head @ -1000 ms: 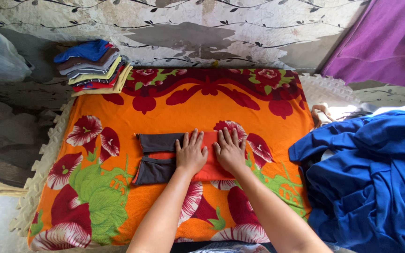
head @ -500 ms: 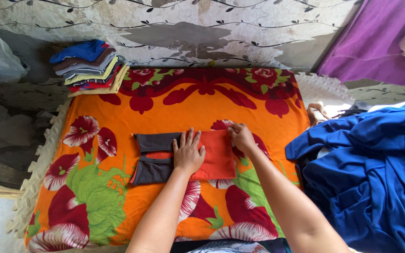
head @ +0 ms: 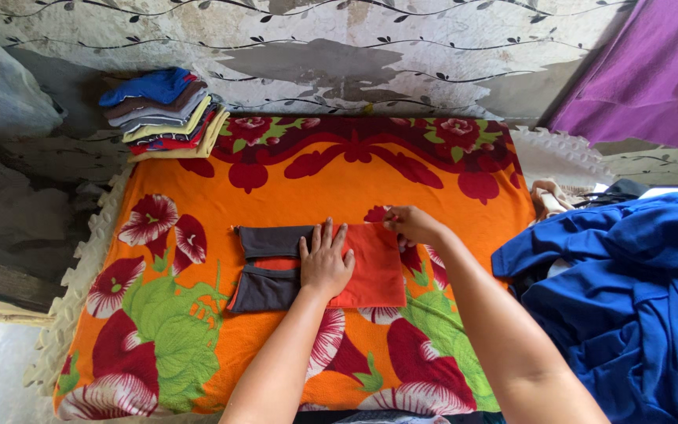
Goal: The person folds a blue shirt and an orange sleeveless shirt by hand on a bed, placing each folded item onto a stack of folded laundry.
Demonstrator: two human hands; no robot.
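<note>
Flat left hand [head: 325, 265], right hand [head: 411, 225] pinching garment [head: 319, 268]

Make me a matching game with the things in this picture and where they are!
Things:
1. stack of folded clothes
2. blue garment
3. purple cloth
4. left hand

Places:
A. top right corner
B. flat on the orange and grey garment
C. heaped at the right of the flowered blanket
D. far left corner of the blanket, by the wall

Pairs: 1-D, 2-C, 3-A, 4-B
</note>
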